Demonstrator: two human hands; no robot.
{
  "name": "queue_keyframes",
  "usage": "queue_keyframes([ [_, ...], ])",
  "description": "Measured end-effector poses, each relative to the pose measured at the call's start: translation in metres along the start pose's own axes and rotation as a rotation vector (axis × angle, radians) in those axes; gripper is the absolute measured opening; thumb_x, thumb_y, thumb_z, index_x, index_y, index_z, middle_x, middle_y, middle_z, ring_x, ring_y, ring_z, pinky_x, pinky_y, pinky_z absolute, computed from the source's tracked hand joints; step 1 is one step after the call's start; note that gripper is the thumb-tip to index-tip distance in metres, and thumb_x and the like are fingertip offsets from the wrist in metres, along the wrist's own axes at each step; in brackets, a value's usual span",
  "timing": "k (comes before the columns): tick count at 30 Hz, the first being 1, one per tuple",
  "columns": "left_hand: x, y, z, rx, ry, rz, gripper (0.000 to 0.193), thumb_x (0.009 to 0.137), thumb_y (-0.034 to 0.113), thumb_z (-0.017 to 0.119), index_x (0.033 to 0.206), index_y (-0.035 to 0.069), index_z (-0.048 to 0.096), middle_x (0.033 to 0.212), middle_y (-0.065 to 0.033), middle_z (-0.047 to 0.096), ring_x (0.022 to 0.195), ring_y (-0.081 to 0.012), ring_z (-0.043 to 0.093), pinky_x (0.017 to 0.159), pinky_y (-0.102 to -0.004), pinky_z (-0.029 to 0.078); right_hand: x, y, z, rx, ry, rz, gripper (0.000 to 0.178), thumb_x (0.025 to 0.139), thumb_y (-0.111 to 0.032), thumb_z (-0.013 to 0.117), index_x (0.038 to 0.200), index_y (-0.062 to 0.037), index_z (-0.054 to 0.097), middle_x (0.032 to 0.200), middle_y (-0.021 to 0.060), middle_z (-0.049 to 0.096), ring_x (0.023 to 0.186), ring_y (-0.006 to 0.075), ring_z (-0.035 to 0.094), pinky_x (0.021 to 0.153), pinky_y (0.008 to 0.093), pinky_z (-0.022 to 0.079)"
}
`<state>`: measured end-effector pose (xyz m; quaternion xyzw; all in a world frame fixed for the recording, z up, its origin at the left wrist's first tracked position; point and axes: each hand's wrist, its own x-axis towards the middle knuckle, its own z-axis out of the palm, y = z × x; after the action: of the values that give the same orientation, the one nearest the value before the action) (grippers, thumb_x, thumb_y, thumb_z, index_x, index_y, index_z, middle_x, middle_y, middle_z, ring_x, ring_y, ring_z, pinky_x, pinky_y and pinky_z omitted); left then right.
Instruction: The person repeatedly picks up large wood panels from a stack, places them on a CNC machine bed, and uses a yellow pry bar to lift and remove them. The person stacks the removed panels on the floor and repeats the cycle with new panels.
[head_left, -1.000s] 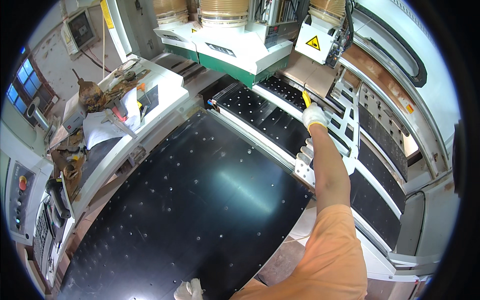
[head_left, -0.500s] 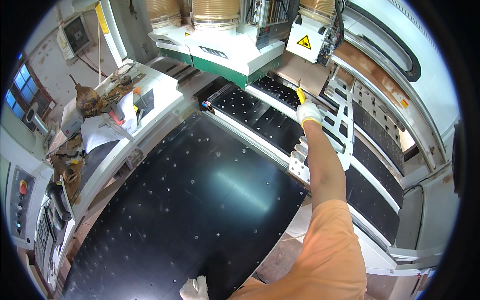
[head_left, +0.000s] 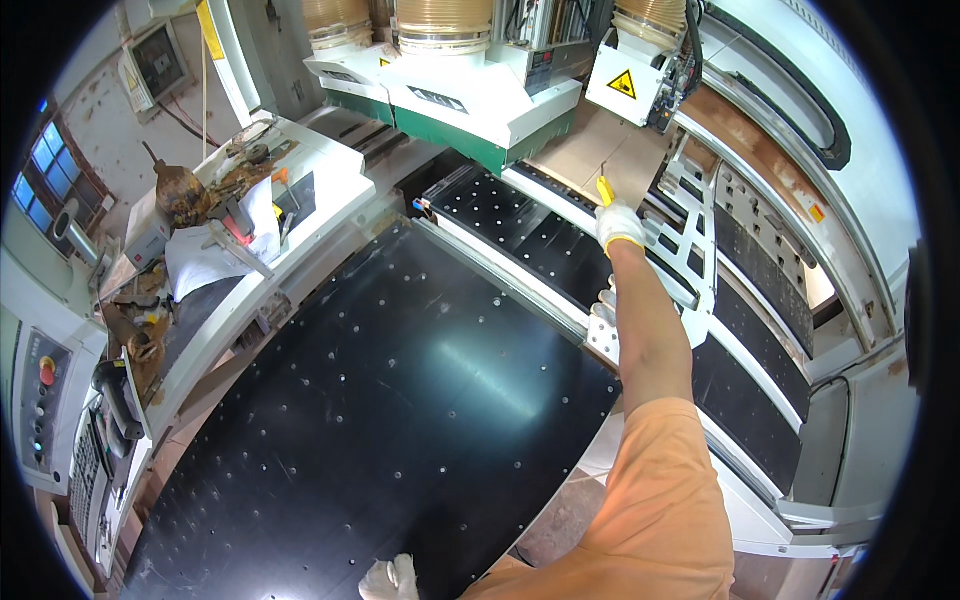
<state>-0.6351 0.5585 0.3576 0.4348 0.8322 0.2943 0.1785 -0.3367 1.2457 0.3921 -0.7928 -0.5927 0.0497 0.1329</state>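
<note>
White glove fabric covers your right hand (head_left: 621,226), which grips a yellow-handled hook tool (head_left: 605,191). Your right arm stretches forward, nearly straight, from an orange sleeve (head_left: 655,480), passing just beside the right corner of the black perforated surface (head_left: 330,420). The hand is well beyond that surface's far edge, and the tool's thin tip points away from you at a tan panel (head_left: 600,140); you cannot tell here whether they touch. Your gloved left hand (head_left: 390,580) is at the surface's near edge, partly cut off, so whether its fingers are curled you cannot tell.
</note>
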Motion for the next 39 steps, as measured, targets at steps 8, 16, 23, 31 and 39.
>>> queue_keyframes([
  [8, 0.004, -0.004, 0.002, 0.238, -0.058, 0.181, 0.029, 0.110, 0.024, 0.060, 0.086, 0.009, 0.066, 0.076, -0.0162, 0.065, 0.066, -0.0385, 0.065, 0.057, -0.0504, 0.049, -0.009, -0.017, 0.036, -0.098, -0.033, -0.034, 0.039, 0.106, -0.033, 0.059, 0.131, -0.0062, 0.071, 0.134, 0.0257, 0.074, 0.126, 0.0392, 0.073, 0.102, 0.0515, 0.061],
  [16, 0.010, 0.012, -0.008, 0.304, -0.117, 0.227, 0.017, 0.107, 0.021, 0.061, 0.093, 0.015, 0.069, 0.077, -0.0114, 0.062, 0.065, -0.0350, 0.065, 0.054, -0.0489, 0.048, 0.005, -0.014, 0.073, -0.131, 0.068, 0.001, 0.041, 0.107, -0.040, 0.063, 0.127, -0.0056, 0.070, 0.126, 0.0223, 0.077, 0.117, 0.0404, 0.077, 0.096, 0.0513, 0.063],
  [23, 0.021, 0.037, -0.012, 0.234, -0.080, 0.287, 0.010, 0.103, 0.017, 0.068, 0.094, 0.017, 0.070, 0.073, -0.0060, 0.054, 0.060, -0.0292, 0.060, 0.050, -0.0452, 0.045, 0.011, -0.012, 0.079, -0.092, 0.107, 0.054, 0.034, 0.107, -0.029, 0.061, 0.129, -0.0042, 0.066, 0.123, 0.0218, 0.075, 0.109, 0.0389, 0.080, 0.089, 0.0518, 0.066],
  [31, 0.027, 0.043, -0.022, 0.098, 0.037, 0.295, 0.012, 0.099, 0.010, 0.074, 0.090, 0.016, 0.072, 0.069, -0.0077, 0.052, 0.054, -0.0308, 0.058, 0.048, -0.0461, 0.042, 0.009, -0.015, 0.075, -0.085, 0.075, 0.068, 0.032, 0.108, -0.027, 0.060, 0.130, -0.0040, 0.065, 0.127, 0.0229, 0.075, 0.113, 0.0394, 0.079, 0.089, 0.0523, 0.066],
  [39, 0.032, 0.045, -0.029, 0.082, 0.047, 0.213, 0.018, 0.100, 0.011, 0.076, 0.084, 0.012, 0.067, 0.067, -0.0098, 0.055, 0.055, -0.0343, 0.060, 0.050, -0.0473, 0.045, 0.013, -0.017, 0.078, -0.081, 0.064, 0.067, 0.034, 0.108, -0.027, 0.061, 0.132, -0.0032, 0.064, 0.128, 0.0226, 0.074, 0.114, 0.0393, 0.079, 0.090, 0.0521, 0.066],
])
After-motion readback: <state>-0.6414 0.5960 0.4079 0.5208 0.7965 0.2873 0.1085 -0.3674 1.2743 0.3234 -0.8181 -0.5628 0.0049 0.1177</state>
